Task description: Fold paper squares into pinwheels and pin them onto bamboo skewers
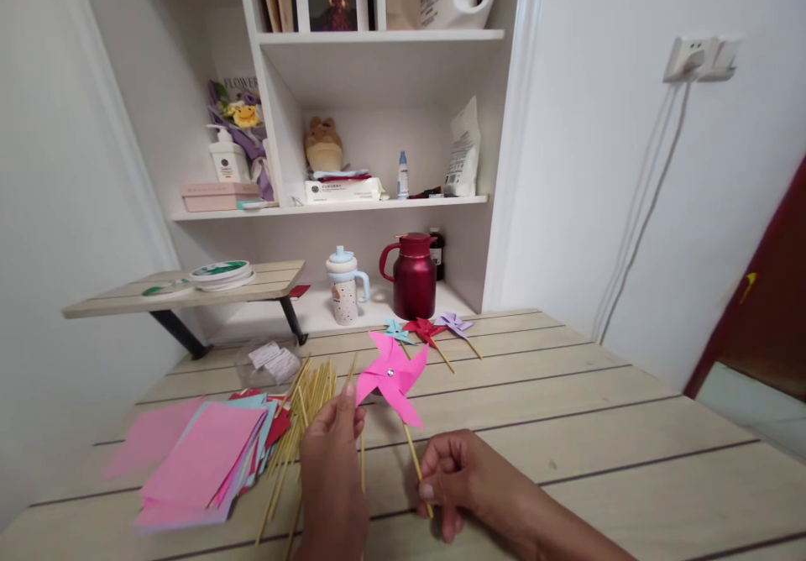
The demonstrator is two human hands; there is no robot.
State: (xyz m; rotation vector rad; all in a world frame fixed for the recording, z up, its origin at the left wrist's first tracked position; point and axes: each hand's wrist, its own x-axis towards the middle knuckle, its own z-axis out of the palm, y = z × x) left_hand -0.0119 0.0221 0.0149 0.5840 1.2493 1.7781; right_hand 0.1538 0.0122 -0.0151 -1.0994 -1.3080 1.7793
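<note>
– Straight ahead and a bit low, there's a pink pinwheel (396, 383) up over the table (598, 427), pin (390, 373) facing us. Anyone make out the grip?

– Right hand (458, 475) is closed round the stick (411, 448), near its bottom end. Left hand (333, 456) looks like it's pinching a blade tip, can't swear how tight.

– Ok, which way does it all line up?

– Imo that's the key bit. Take the pin as the clock's centre: stick slants down to 5, right hand's out along it, left hand's at 8. So left's nearer the pin, right's got the long axis. Whether the stick's top is fixed to the pin I can't tell, blades hide it.

– And around it?

– Loose sticks (308, 406) at 8, just beside the left hand, then a paper pile (205, 452) further out the same way. Three more pinwheels (424, 331) lie on the table from 12 to 2: teal, red, purple. Past those, on the bottom shelf (454, 299), a red jug (414, 282) just after 12 and a mug (344, 296) at 11.
</note>
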